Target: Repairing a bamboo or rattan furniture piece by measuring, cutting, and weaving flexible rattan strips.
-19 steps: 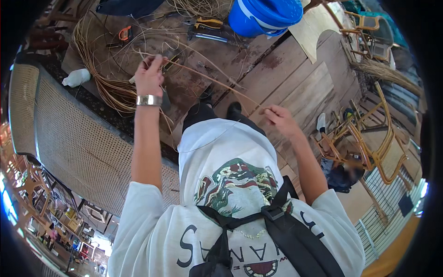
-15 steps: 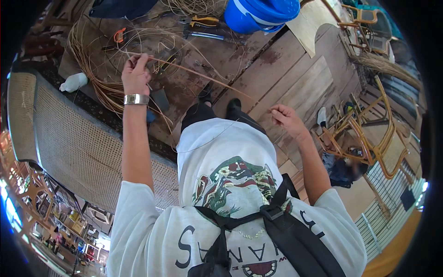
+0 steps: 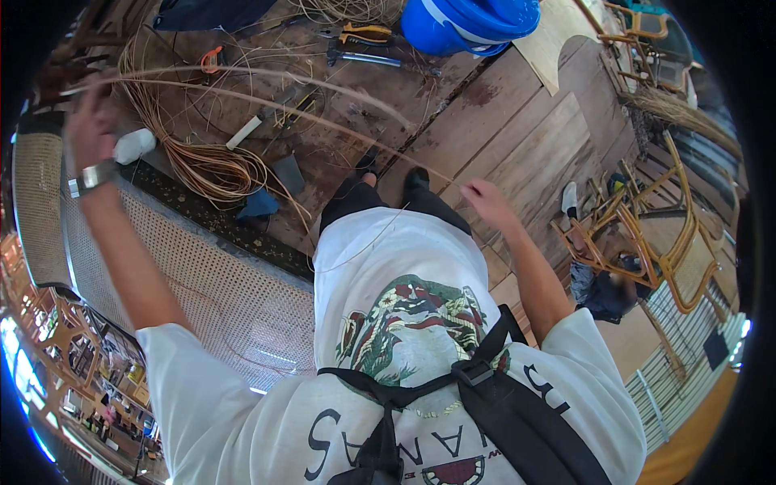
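A long cane strand [image 3: 347,130] is held at one end by the left hand [image 3: 93,129], which is raised far out at the upper left with the fingers closed on it; the hand is blurred, so the exact grip cannot be told. From there the strand is stretched across the floor [image 3: 517,153] and ended just beside the right hand [image 3: 487,204]. The fingers of that hand are curled inward in front of the shirt [image 3: 347,323], but whether anything is pinched between them cannot be told. A second, paler strand [image 3: 323,83] is arched above the first, also running from near the left hand. A metal watch [image 3: 99,174] is worn on the left wrist. Below and to the right of that hand, a white bottle [image 3: 135,146] is seen beside a tied bundle of cane [image 3: 214,176], and a white-handled tool [image 3: 245,132] is laid just above the bundle. Farther up, yellow-and-black pliers [image 3: 368,34] and a hammer [image 3: 368,59] are placed near a blue bucket [image 3: 465,32]. The left side is filled by a large woven panel [image 3: 170,250], over which the left forearm is extended. At the right, wooden chair frames [image 3: 675,242] are stacked close to another person [image 3: 602,297], by whom dark clothing is worn.
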Demonstrator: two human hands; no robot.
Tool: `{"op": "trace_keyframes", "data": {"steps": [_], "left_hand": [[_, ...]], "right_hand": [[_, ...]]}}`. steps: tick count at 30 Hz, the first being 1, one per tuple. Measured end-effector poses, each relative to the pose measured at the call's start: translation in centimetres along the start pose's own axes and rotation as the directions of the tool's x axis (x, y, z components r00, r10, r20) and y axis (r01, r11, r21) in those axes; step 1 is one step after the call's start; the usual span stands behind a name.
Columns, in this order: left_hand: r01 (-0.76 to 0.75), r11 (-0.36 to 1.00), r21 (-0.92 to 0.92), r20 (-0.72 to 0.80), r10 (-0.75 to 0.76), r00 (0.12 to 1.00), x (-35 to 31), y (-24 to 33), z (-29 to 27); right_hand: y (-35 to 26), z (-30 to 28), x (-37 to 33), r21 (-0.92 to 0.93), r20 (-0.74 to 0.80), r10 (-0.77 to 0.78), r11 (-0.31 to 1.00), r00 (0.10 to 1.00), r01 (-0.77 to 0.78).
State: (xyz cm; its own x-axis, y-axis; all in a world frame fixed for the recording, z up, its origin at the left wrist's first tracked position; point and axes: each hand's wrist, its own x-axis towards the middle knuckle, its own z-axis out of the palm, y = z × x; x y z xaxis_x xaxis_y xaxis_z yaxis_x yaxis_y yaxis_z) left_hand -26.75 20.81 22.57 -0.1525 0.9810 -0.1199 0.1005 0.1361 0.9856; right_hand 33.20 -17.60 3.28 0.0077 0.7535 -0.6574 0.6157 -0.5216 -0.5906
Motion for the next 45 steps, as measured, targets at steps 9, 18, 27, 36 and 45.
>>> {"op": "trace_keyframes", "data": {"steps": [9, 18, 27, 36, 45], "left_hand": [[0.230, 0.630, 0.742, -0.457, 0.223, 0.861, 2.6, -8.5, -9.3], [0.658, 0.739, -0.144, 0.332, -0.590, 0.736, -24.4, -18.3, 23.4], [0.123, 0.960, 0.251, 0.386, -0.216, 0.897, -21.2, -21.6, 23.5], [-0.209, 0.752, 0.625, 0.479, -0.159, 0.863, -21.0, -21.9, 26.4], [-0.244, 0.683, 0.689, 0.487, -0.186, 0.854, -19.8, -22.1, 26.2]], "right_hand": [[-19.3, 6.3, 11.1, 0.225, -0.128, -0.185, 0.951, 0.974, 0.210], [-19.5, 6.5, 8.7, 0.431, 0.056, 0.009, 0.902, 0.998, -0.033], [-17.8, 3.8, 7.0, 0.333, -0.056, 0.036, 0.943, 0.998, -0.015], [-17.6, 3.7, 7.4, 0.409, -0.117, -0.084, 0.904, 0.990, 0.125], [-16.8, 3.7, 7.5, 0.323, -0.173, -0.035, 0.942, 0.984, 0.090]]}}
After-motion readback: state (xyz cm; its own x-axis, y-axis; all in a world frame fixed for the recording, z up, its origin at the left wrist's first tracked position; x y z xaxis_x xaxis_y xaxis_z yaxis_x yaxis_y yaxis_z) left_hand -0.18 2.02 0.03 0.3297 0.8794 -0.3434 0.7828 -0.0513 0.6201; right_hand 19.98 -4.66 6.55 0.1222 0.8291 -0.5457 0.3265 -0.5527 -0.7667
